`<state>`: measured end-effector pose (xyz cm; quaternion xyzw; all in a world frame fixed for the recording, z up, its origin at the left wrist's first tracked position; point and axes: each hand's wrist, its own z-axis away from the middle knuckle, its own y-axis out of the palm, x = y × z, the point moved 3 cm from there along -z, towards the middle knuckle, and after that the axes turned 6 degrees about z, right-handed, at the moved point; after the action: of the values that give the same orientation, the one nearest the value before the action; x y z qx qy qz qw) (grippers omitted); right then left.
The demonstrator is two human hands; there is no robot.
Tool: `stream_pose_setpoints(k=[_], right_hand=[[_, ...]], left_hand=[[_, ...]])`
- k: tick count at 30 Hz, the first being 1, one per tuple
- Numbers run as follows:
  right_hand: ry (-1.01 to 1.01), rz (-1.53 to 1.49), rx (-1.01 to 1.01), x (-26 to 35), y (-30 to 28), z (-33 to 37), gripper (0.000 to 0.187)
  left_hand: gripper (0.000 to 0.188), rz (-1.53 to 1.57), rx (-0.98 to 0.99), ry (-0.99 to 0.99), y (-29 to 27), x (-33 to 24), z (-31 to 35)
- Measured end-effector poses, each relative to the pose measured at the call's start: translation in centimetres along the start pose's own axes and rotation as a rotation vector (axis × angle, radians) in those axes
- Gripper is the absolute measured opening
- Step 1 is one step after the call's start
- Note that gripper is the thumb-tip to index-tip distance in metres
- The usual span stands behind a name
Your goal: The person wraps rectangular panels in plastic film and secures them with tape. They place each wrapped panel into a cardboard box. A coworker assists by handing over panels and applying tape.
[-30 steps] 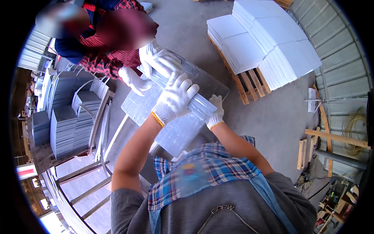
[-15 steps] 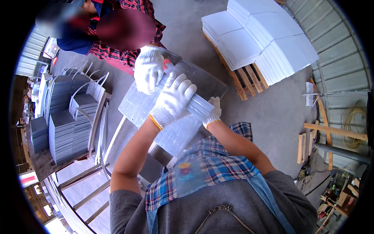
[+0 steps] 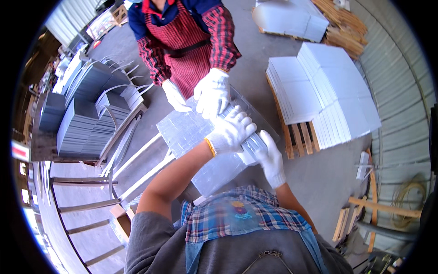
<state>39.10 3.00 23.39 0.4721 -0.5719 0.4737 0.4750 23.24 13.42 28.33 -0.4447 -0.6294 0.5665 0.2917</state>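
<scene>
A bundle of narrow grey strips [image 3: 253,146] lies slantwise over a shiny grey slab-like surface [image 3: 182,130]. My left hand [image 3: 232,131], in a white knit glove, is closed over the bundle's middle, fingers curled across the top. At its near right end my gloved right hand [image 3: 272,160] rests against the strips, fingers stretched out and lying flat. Across from me, a co-worker's gloved hand [image 3: 213,93] presses on the far end. The co-worker's other gloved hand [image 3: 175,97] touches the far left edge of the surface. The strips' undersides are hidden.
Stacked grey panels [image 3: 77,125] stand on a pallet at left, with curved strips [image 3: 121,137] beside them. White sheets [image 3: 326,91] are piled on a wooden pallet [image 3: 301,139] at right. A metal frame with crossbars [image 3: 86,205] lies lower left; wood pieces [image 3: 342,223] are lower right.
The view has shifted, showing more of the co-worker. My right hand has come from round the bundle's end to lie along it, fingers straighter. My left hand stays closed on the strips.
</scene>
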Motion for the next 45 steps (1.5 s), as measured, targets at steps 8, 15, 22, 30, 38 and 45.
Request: stream_pose_setpoints(k=[8,15,22,30,38,45], right_hand=[[0.059,0.728,-0.044,3.5,2.2,0.7,0.088],[-0.053,0.768,-0.058,1.4,2.3,1.1,0.078],[-0.019,0.736,-0.068,0.3,1.7,1.3,0.078],[-0.030,0.704,-0.055,-0.3,1.7,0.9,0.081],[0.021,0.762,-0.086,0.9,2.0,0.9,0.076],[-0.014,0.713,-0.045,0.0,2.1,1.3,0.077]], left_hand=[[0.060,0.024,0.019,-0.044,-2.5,-0.8,0.5],[0.055,0.088,-0.104,-0.004,0.4,-0.2,1.4],[0.055,0.047,-0.116,-0.020,1.0,-0.9,1.2],[0.052,0.063,-0.115,-0.037,0.3,-0.6,1.8],[0.053,0.080,-0.138,-0.022,1.4,-0.2,1.2],[0.050,0.064,-0.169,-0.051,1.3,-0.7,2.2]])
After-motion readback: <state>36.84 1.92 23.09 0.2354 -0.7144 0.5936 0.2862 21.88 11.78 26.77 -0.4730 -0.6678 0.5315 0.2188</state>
